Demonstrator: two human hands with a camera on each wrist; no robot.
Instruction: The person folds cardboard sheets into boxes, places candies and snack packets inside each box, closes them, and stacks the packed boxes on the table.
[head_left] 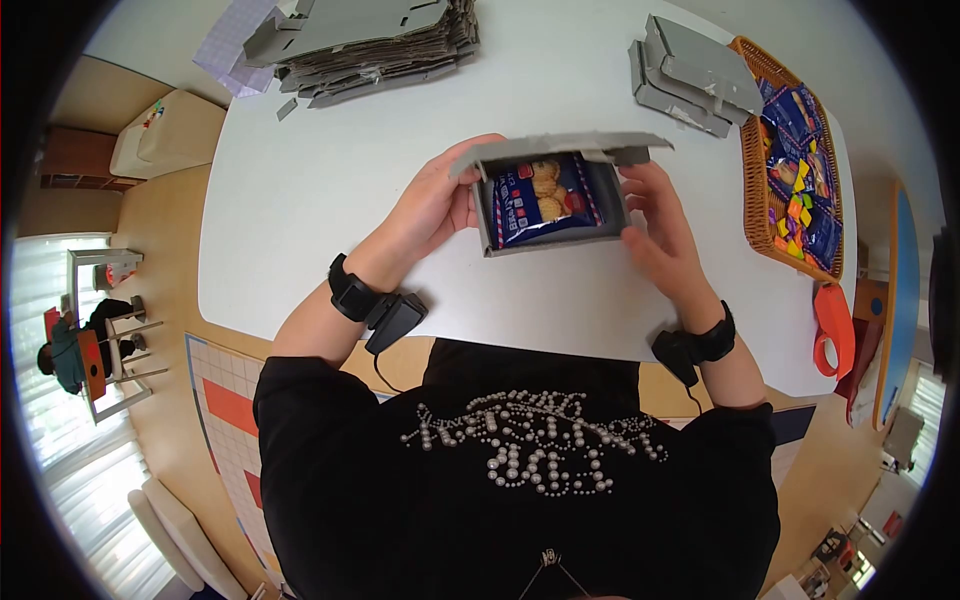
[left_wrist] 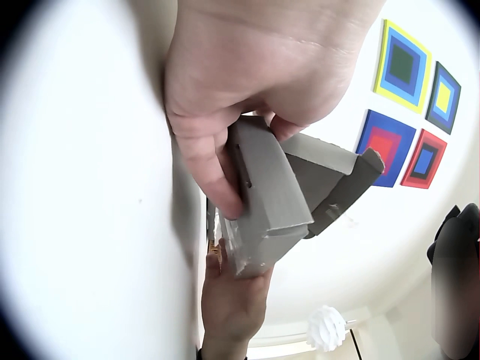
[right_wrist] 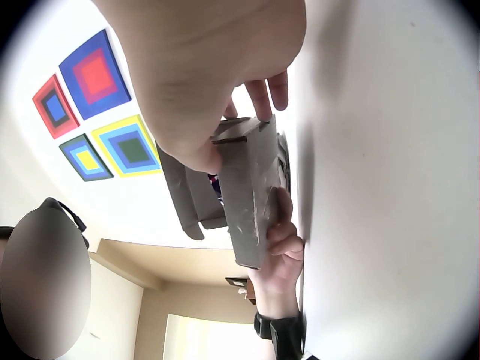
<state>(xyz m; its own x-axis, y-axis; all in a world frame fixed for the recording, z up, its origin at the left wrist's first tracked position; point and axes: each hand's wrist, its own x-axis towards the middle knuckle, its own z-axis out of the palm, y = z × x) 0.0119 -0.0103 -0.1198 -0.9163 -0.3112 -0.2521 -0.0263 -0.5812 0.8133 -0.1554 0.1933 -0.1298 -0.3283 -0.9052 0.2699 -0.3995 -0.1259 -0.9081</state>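
Between both hands is a small grey cardboard box with its lid flap raised at the far side. Inside lies a dark blue snack packet with round biscuits pictured on it. My left hand grips the left end, thumb and fingers on either side of the wall, as the left wrist view also shows on the box. At the right end my right hand holds the box with its thumb at the near corner and fingers farther back. The right wrist view shows that thumb on the grey wall.
On the white table, a stack of flattened grey cardboard stands back left. Grey boxes sit back right, beside a wicker basket of blue packets and small bright pieces. A red-orange tape roll lies at the right edge.
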